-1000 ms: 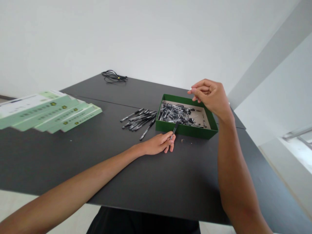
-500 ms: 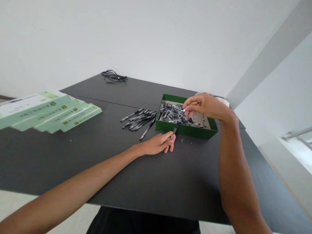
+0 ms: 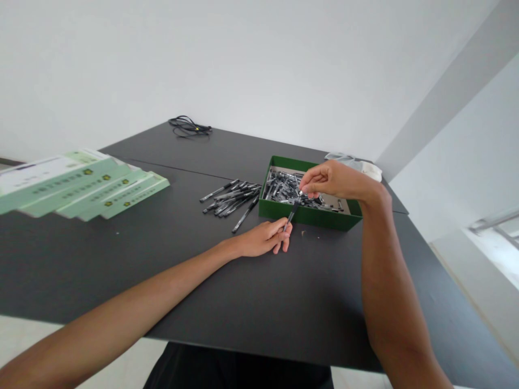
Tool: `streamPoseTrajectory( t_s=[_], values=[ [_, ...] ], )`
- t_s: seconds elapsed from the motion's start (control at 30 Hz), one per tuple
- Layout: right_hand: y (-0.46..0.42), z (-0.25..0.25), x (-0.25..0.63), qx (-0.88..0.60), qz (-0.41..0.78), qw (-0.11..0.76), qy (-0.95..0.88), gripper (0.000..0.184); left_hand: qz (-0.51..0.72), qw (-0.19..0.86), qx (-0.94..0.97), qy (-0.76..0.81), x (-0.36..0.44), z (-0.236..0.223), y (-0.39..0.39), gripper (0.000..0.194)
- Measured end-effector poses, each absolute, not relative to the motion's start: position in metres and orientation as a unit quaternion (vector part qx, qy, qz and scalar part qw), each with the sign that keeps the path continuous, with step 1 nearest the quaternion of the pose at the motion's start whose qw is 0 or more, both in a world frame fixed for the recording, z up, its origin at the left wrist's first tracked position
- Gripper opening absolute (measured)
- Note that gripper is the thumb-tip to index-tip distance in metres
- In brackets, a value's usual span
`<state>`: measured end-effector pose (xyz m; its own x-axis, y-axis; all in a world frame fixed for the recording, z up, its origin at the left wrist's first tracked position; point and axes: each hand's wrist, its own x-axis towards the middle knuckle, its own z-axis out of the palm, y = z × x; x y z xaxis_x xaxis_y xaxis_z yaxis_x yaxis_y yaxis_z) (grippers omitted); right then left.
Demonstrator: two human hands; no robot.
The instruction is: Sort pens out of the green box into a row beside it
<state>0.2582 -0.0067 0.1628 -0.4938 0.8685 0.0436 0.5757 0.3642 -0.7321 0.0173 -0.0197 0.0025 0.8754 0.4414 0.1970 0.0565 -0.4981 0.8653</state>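
Observation:
My left hand (image 3: 263, 239) rests on the dark table with a black pen (image 3: 291, 213) held between its fingers, the pen slanting up over the front wall of the green box (image 3: 308, 215). My right hand (image 3: 329, 181) hovers above the box. Its fingertips pinch a small silvery item, perhaps a pen part, right by the pen's upper end. Inside the box lies a heap of black pens (image 3: 286, 188). A loose bunch of black pens (image 3: 230, 199) lies on the table to the left of the box.
Stacked flat green-and-white boxes (image 3: 81, 183) overhang the table's left side. A black cable (image 3: 188, 126) lies at the far edge, and a white cloth (image 3: 357, 166) sits behind the green box. A seam crosses the tabletop (image 3: 182, 171).
My right hand has moved down and left, from beyond the box's right corner to over the box, closing on the pen's upper end. My left hand has stayed still. The white cloth now shows.

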Motion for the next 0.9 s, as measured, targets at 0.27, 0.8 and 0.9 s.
streamPoseTrajectory(
  t_s=[0.27, 0.8, 0.9],
  values=[
    [-0.012, 0.1684, 0.2523, -0.478, 0.308, 0.154, -0.808, 0.016, 0.2, 0.476, 0.844, 0.143, 0.0173, 0.0024, -0.0192, 0.035],
    [-0.0088, 0.1661, 0.2496, -0.551, 0.232, 0.061, -0.799, 0.052, 0.197, 0.474, 0.846, 0.147, 0.0174, 0.0028, -0.0192, 0.033],
    [-0.008, 0.1662, 0.2501, -0.546, 0.245, 0.067, -0.798, 0.046, 0.198, 0.471, 0.847, 0.146, 0.0179, 0.0022, -0.0193, 0.034]
  ],
)
